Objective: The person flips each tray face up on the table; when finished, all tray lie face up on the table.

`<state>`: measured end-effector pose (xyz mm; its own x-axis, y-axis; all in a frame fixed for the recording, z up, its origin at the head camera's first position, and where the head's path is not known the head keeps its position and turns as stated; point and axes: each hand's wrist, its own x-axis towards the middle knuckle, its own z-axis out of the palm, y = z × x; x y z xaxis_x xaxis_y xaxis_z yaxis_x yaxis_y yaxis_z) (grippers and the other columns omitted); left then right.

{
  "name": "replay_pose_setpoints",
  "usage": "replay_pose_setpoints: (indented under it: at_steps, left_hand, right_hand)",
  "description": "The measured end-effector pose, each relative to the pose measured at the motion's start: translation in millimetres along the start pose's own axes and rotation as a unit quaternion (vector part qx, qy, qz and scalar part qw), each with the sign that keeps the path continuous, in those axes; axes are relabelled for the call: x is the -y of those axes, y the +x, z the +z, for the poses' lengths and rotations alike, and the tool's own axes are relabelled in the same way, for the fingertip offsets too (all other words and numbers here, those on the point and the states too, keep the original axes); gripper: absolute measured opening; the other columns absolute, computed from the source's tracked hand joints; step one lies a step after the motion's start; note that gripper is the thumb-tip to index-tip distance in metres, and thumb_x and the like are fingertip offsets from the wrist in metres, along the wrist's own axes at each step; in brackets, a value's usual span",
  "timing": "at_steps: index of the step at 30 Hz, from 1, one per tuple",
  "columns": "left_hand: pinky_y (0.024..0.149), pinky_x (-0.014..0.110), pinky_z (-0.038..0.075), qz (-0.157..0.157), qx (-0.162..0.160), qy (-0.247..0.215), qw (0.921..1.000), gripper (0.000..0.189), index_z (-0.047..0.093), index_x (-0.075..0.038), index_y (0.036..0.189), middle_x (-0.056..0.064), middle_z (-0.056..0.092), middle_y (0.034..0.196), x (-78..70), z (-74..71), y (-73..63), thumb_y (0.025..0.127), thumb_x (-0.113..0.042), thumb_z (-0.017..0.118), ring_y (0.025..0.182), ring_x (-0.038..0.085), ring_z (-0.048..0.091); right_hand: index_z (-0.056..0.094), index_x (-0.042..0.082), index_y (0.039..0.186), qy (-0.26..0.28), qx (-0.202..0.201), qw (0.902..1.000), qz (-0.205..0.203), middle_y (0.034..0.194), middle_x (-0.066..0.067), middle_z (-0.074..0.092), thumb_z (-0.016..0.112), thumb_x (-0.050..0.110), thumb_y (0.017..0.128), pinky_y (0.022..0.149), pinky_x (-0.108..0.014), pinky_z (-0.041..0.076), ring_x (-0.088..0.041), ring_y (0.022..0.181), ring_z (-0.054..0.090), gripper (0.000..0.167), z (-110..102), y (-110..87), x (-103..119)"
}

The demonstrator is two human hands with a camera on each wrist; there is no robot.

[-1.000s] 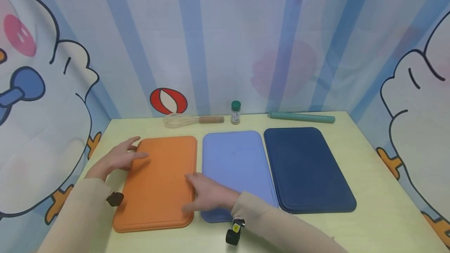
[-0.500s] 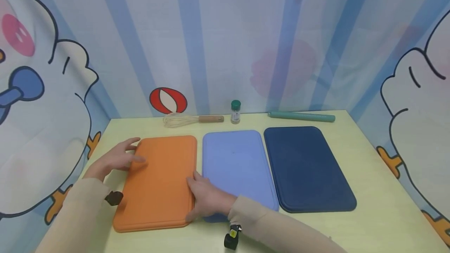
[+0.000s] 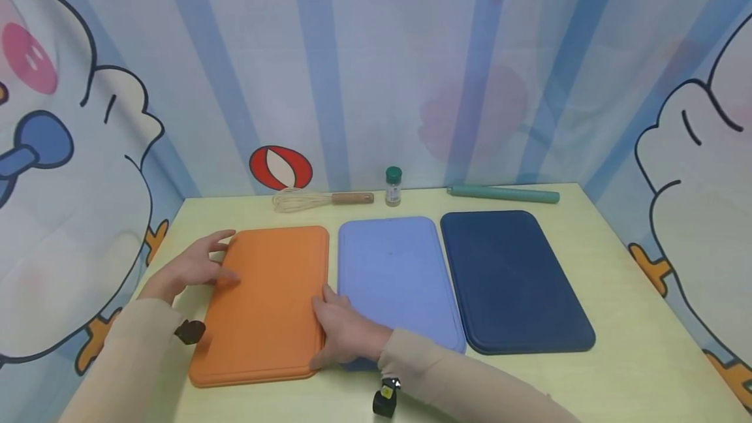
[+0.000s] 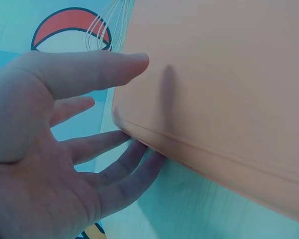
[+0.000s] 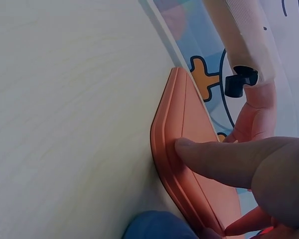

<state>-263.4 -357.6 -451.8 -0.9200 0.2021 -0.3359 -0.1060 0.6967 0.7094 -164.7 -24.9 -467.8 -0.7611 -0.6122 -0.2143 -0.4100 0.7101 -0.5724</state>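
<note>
A flat orange rectangular board (image 3: 270,305) with rounded corners lies at the left of the table. My left hand (image 3: 196,265) is at its left edge; in the left wrist view several fingertips (image 4: 152,155) meet the board's side, and the thumb hovers above its surface, casting a shadow. Against the board's right edge rests my right hand (image 3: 346,331), fingers spread. Its thumb (image 5: 214,157) touches the rim near the front corner in the right wrist view. A lavender-blue board (image 3: 390,266) lies partly under the right hand and forearm.
A dark navy board (image 3: 517,286) lies to the right. Along the back edge are a whisk (image 3: 323,199) with a wooden handle, a small green-capped jar (image 3: 393,188) and a green rod (image 3: 502,194). A printed cartoon curtain (image 3: 376,83) hangs behind the pale table (image 3: 623,318).
My right hand has shifted slightly right and its fingers now lie at the orange board's edge. The left thumb has drawn back toward the left edge. The boards look unmoved.
</note>
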Motion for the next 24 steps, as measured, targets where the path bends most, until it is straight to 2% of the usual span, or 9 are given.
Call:
replay_pose_setpoints:
  at_steps: [10,24]
  left_hand:
    - [0.107,0.063,0.050,0.018,0.001,0.015,0.9997,0.103,0.017,0.000,0.166,0.042,0.025,0.160,-0.8,-0.5,-0.6,0.088,-0.013,0.084,0.137,0.061,0.045]
    - [0.111,0.069,0.041,0.018,0.005,-0.001,0.9998,0.105,0.017,-0.006,0.168,0.040,0.020,0.163,-3.3,-1.0,-3.3,0.087,-0.012,0.084,0.139,0.063,0.042]
  right_hand:
    - [0.030,-0.004,0.162,-0.017,0.001,0.9998,0.003,0.172,-0.027,0.014,0.097,0.033,0.076,0.123,-0.042,0.036,-0.045,0.154,0.028,0.116,-0.2,1.3,0.7]
    - [0.031,-0.005,0.162,-0.024,0.000,0.9997,-0.007,0.171,-0.028,0.015,0.096,0.034,0.077,0.122,-0.042,0.037,-0.045,0.153,0.030,0.114,-0.1,0.6,-1.1]
